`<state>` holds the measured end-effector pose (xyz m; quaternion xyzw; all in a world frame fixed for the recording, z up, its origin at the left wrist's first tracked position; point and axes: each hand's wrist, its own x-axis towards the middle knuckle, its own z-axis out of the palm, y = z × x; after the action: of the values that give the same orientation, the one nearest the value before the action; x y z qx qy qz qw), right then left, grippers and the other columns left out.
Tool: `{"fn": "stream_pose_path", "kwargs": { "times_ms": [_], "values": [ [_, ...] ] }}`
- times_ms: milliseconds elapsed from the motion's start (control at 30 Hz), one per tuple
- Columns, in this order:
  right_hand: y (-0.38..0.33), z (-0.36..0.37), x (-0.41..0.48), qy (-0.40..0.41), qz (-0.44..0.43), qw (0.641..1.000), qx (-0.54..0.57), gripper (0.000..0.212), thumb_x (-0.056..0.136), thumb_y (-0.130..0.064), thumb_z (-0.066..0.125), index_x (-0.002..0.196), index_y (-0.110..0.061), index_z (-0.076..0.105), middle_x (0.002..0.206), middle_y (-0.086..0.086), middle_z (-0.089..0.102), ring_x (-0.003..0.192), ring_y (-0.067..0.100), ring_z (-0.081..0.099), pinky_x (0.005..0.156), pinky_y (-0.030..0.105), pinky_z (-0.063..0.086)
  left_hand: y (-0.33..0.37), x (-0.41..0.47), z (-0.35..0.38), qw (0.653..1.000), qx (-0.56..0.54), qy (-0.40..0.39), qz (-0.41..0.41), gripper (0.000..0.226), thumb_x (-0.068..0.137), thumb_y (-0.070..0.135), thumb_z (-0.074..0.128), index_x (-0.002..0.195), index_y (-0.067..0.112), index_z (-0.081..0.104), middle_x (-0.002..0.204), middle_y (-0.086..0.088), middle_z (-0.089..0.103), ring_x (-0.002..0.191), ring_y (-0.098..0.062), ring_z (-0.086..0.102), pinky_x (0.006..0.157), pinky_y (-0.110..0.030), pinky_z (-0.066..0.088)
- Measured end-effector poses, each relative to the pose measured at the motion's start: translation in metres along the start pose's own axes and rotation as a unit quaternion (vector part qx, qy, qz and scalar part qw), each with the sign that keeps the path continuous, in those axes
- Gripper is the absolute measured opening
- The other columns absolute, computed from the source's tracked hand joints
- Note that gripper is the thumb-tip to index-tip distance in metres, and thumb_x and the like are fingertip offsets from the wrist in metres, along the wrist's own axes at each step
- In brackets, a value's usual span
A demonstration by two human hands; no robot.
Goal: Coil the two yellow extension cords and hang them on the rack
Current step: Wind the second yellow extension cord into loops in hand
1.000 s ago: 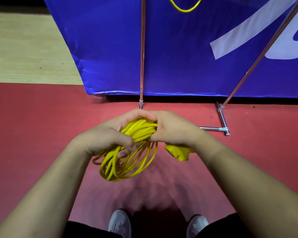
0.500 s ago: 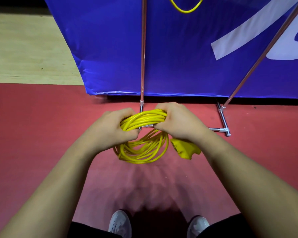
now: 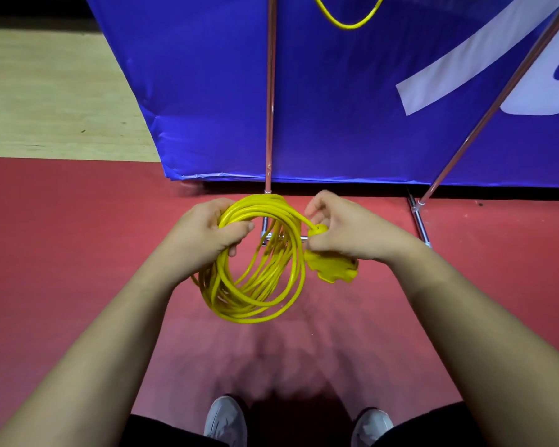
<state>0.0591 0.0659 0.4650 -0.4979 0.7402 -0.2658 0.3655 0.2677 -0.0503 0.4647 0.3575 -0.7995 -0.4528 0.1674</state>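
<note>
Left hand (image 3: 207, 235) grips the coil (image 3: 255, 291) at ten o'clock. Right hand (image 3: 346, 230) pinches the plug (image 3: 333, 269) by its neck — at two

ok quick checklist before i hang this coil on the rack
1. Left hand grips the coil at its top: ok.
2. Loops bunched together, none trailing on the floor: ok.
3. Right hand pinches the plug end: ok.
4. End wrapped round the coil to lock it: not ok, it leads off to the side.
5. Hanging spot on the rack: cannot tell, its top is out of frame.
6. Other cord hung properly: cannot tell, only a loop shows.
</note>
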Motion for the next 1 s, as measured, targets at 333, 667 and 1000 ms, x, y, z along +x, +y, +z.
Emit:
{"fn": "stream_pose_path", "kwargs": {
  "times_ms": [333, 667, 1000],
  "values": [
    [-0.008, 0.001, -0.011, 0.011, -0.012, 0.986, 0.164, 0.02, 0.084, -0.027, 0.075, 0.072, -0.012, 0.072, 0.065, 0.008, 0.061, 0.059, 0.013, 0.055, 0.051, 0.026, 0.047, -0.002, 0.005, 0.009, 0.998, 0.046, 0.035, -0.025, 0.018, 0.087, 0.024, 0.064, 0.076, 0.011, 0.058, 0.053, -0.006, 0.063, 0.035, -0.006, 0.049, 0.037, -0.017, 0.036],
    [0.001, 0.051, 0.014, 0.195, 0.039, 0.967, 0.159, 0.031, 0.075, -0.015, 0.082, 0.062, -0.01, 0.055, 0.059, 0.012, 0.06, 0.06, 0.03, 0.068, 0.065, 0.053, 0.059, 0.002, 0.001, 0.02, 1.0, -0.003, -0.003, -0.019, 0.027, 0.088, 0.028, 0.064, 0.069, 0.009, 0.057, 0.05, -0.004, 0.061, 0.038, -0.011, 0.051, 0.041, -0.019, 0.037],
    [-0.005, 0.056, 0.015, 0.099, -0.044, 0.962, 0.252, 0.034, 0.074, 0.004, 0.078, 0.096, -0.01, 0.056, 0.093, 0.015, 0.068, 0.075, 0.018, 0.066, 0.072, 0.027, 0.057, -0.009, 0.007, 0.01, 0.981, -0.188, -0.008, -0.056, 0.027, 0.089, 0.022, 0.063, 0.066, 0.011, 0.056, 0.053, -0.011, 0.052, 0.043, -0.02, 0.045, 0.042, -0.023, 0.038]
  ]
}}
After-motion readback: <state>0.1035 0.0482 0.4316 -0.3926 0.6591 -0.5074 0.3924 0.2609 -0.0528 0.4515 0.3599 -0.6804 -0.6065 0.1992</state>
